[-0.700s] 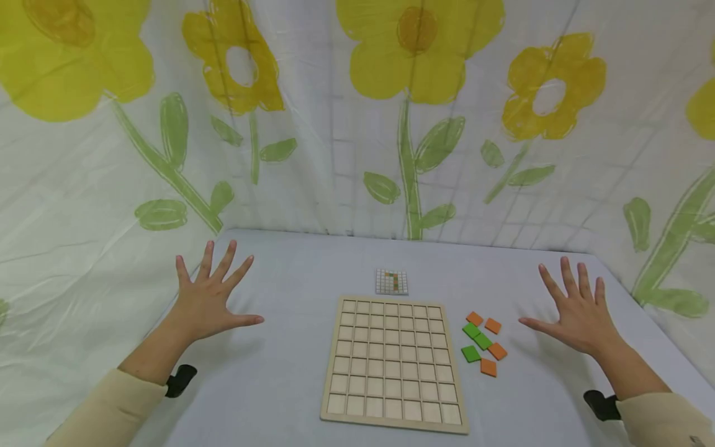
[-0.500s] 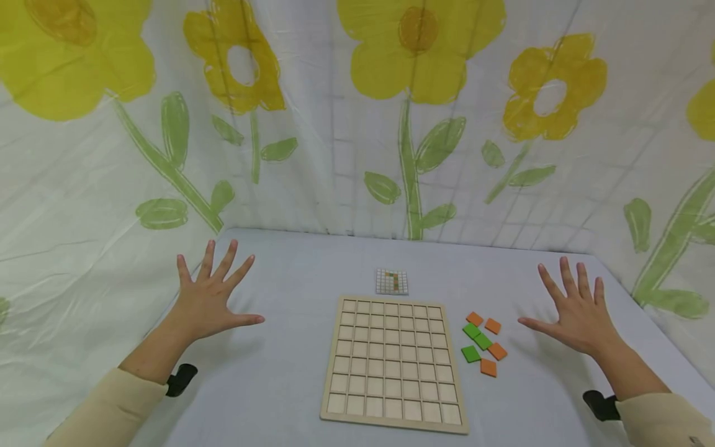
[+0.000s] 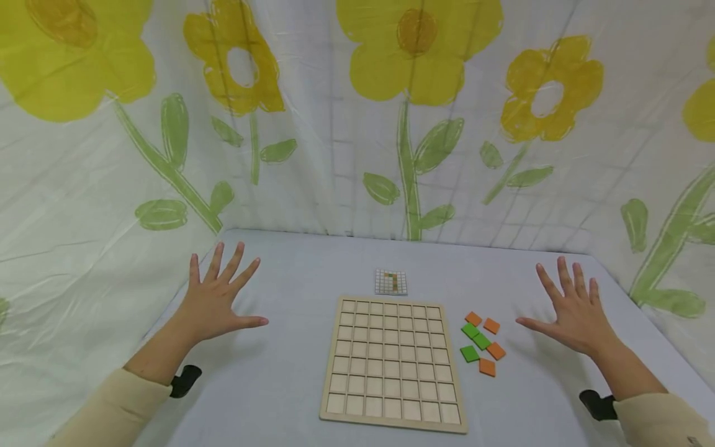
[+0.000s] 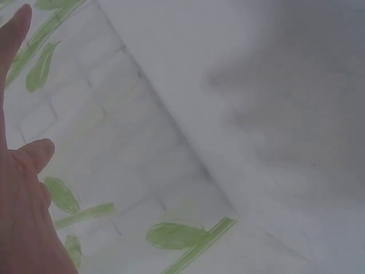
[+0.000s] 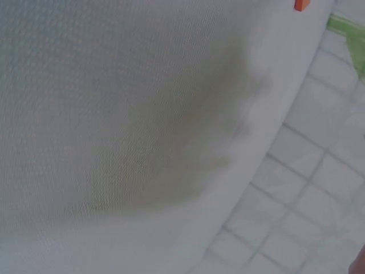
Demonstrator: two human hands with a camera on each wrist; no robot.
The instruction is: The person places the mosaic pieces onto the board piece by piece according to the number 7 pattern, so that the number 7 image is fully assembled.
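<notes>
My left hand (image 3: 211, 307) hovers over the left side of the table, fingers straight and spread, holding nothing. In the left wrist view part of that hand (image 4: 25, 211) shows along the left edge. On the other side my right hand (image 3: 578, 316) is held with spread fingers too, nearest to a loose group of square tiles. Several are orange, such as the front orange tile (image 3: 487, 367), and several green, such as the green tile (image 3: 470, 354). Between the hands lies a wooden grid board (image 3: 393, 362) with bare square cells.
Behind the board lies a small card (image 3: 391, 282) printed with a grid and an orange and green pattern. A pale cloth covers the table (image 3: 290, 261). A white curtain (image 3: 313, 155) with yellow flowers hangs along the back and sides.
My left hand has shifted slightly to the right, its fingers still spread. The right hand has moved a touch left. Board, tiles and card lie as before.
</notes>
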